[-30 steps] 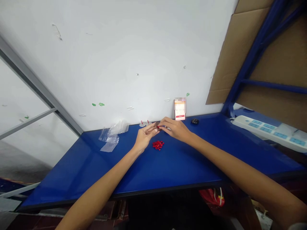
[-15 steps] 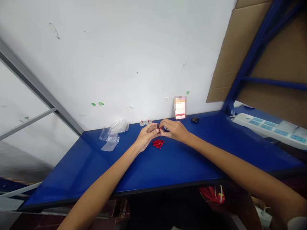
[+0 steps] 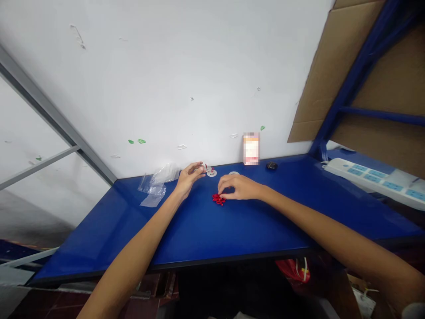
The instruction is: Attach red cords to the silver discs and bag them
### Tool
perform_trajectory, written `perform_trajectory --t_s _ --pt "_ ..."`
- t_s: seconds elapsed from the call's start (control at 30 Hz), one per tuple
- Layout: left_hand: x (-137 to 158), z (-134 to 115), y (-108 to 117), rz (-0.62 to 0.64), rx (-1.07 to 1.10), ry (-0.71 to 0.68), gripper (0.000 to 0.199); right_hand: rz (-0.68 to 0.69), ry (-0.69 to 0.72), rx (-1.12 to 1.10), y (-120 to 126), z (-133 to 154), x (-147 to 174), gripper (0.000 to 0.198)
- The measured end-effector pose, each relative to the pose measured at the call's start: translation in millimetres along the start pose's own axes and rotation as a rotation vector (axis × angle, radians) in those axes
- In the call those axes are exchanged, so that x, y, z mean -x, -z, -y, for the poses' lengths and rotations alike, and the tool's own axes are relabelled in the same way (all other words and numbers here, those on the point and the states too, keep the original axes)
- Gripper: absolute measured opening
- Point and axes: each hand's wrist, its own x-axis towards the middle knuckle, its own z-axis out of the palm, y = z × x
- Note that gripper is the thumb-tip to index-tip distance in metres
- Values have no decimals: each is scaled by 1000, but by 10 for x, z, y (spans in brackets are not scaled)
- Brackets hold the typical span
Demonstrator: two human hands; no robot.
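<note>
Clear bags (image 3: pixel 155 188) lie left of the left hand (image 3: pixel 188 179), whose grip I cannot tell; pale discs (image 3: pixel 211 174) sit just right of its fingertips. Red loops (image 3: pixel 218 200) lie heaped at the bent fingertips of the right hand (image 3: pixel 239 187), grip unclear.

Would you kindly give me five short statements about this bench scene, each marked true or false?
1. The fingers of the right hand are at the red pile. True.
2. The clear plastic bags lie to the right of the red pile. False: the bags lie to its left.
3. A small black object lies to the right of the phone. True.
4. The left hand is over the near edge of the table. False: the left hand is beside the pale discs, near the wall.
5. The tabletop is blue. True.
</note>
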Motion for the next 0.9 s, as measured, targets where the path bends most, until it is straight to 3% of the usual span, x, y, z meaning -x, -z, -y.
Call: perform_trajectory --t_s 0.07,0.17,0.27,0.4,0.63,0.77,0.9 --pt "-16 26 41 -3 -25 16 52 2 -17 6 27 -11 10 11" --pt "11 9 7 27 -35 16 53 -100 -66 -7 57 -33 17 20" --pt "88 -58 -124 95 -28 -5 53 -252 -111 51 85 -41 20 25" --pt "224 -120 -346 165 38 -3 46 -307 -68 173 69 -3 16 38" --pt "301 -84 -486 202 30 69 49 -451 20 218 -50 -52 -28 27" --pt "182 -39 -301 128 -269 -22 51 -400 -161 345 132 -321 51 20" --pt "4 19 58 42 -848 -261 43 -196 -279 383 336 -628 206 24"
